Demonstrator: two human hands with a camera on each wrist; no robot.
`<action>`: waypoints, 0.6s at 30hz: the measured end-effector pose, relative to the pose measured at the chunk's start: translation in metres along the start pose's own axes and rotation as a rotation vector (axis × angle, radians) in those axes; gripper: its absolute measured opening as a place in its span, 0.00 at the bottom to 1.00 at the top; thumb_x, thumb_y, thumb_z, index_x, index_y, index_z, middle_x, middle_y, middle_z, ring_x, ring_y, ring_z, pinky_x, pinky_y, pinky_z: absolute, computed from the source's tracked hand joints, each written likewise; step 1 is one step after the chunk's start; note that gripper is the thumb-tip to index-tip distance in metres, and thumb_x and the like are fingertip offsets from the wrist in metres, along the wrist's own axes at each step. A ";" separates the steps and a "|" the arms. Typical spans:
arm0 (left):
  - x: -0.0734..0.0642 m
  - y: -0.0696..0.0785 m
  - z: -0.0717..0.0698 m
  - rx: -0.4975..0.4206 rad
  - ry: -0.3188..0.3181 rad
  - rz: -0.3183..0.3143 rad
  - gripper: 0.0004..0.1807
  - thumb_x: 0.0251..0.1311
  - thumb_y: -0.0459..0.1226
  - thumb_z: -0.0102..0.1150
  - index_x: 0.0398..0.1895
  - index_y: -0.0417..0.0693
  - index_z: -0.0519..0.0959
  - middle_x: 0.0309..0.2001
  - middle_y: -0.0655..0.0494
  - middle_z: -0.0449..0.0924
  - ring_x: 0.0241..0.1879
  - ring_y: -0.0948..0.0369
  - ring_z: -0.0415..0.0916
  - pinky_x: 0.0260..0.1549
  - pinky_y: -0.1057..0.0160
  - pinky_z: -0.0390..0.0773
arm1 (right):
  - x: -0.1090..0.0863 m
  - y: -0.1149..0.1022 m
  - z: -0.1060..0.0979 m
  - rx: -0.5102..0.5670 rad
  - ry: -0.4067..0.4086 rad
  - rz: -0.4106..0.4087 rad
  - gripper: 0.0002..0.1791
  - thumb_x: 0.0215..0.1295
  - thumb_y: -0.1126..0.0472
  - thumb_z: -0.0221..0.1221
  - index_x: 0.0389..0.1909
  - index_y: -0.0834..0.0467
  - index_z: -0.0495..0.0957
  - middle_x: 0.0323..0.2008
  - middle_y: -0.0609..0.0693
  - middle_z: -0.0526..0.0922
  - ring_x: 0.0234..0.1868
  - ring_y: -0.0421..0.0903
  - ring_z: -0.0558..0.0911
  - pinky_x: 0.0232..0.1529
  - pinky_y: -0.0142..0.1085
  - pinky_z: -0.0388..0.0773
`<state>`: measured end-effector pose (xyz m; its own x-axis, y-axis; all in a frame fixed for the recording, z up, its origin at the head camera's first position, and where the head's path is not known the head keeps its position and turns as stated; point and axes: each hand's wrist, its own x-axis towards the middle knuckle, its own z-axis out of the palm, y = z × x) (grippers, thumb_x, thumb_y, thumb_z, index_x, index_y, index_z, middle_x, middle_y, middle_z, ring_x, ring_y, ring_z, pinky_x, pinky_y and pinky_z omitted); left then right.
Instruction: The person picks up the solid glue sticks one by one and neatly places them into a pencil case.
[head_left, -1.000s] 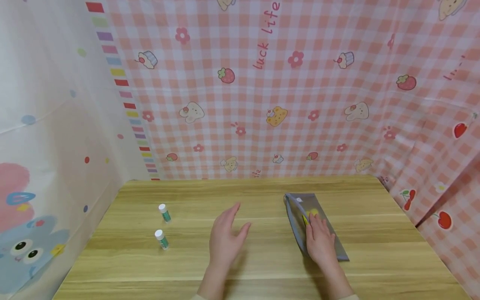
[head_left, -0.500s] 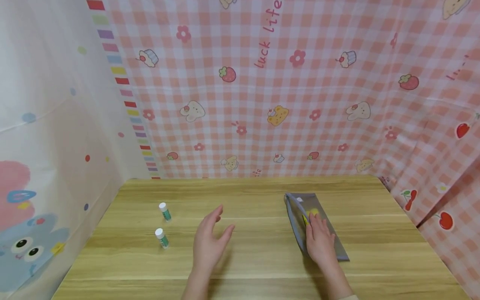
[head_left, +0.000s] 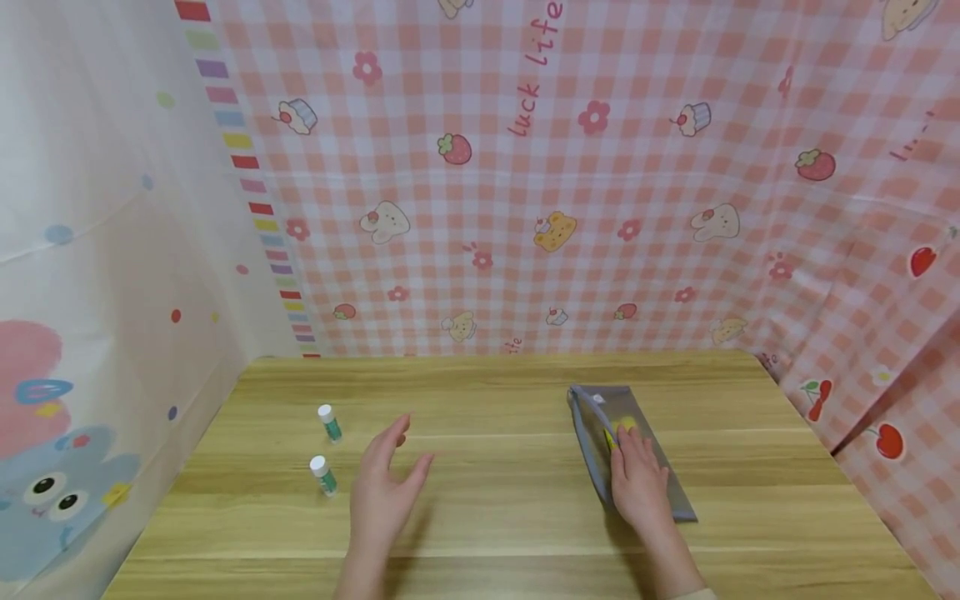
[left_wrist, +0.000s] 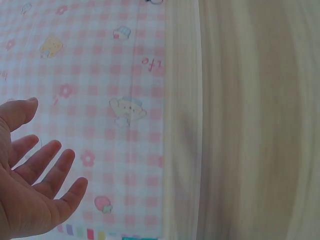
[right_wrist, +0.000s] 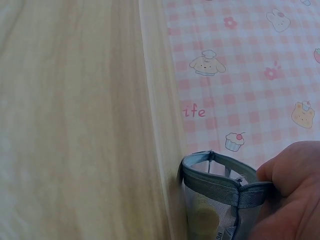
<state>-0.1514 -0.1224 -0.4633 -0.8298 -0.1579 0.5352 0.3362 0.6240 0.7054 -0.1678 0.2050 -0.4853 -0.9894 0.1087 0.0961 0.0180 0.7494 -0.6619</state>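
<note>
My right hand grips the near side of a grey mesh zip pouch lying on the right of the table. In the right wrist view the pouch's blue-grey zip rim gapes, and my thumb and fingers pinch its edge. Something yellow shows through the mesh, partly hidden by my fingers. My left hand hovers over the table with fingers spread and holds nothing. Left of it stand two small white-capped tubes with green labels, like glue sticks: one nearer, one farther.
The wooden table ends at the back against a pink checked curtain. A pale printed curtain hangs along the left side, and more checked cloth hangs on the right.
My left hand has moved left across the table, closer to the two tubes, with its fingers still spread. My right hand and the pouch have stayed in place.
</note>
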 end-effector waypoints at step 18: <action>0.004 -0.018 -0.028 0.037 0.131 0.094 0.31 0.47 0.27 0.76 0.58 0.36 0.77 0.50 0.41 0.81 0.48 0.46 0.78 0.47 0.45 0.77 | 0.000 0.000 0.001 0.004 0.002 0.002 0.26 0.78 0.64 0.40 0.70 0.73 0.58 0.71 0.73 0.54 0.71 0.74 0.50 0.63 0.76 0.42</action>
<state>-0.1483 -0.1559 -0.4601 -0.7297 -0.1947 0.6555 0.3906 0.6681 0.6333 -0.1674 0.2047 -0.4862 -0.9891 0.1112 0.0963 0.0192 0.7463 -0.6653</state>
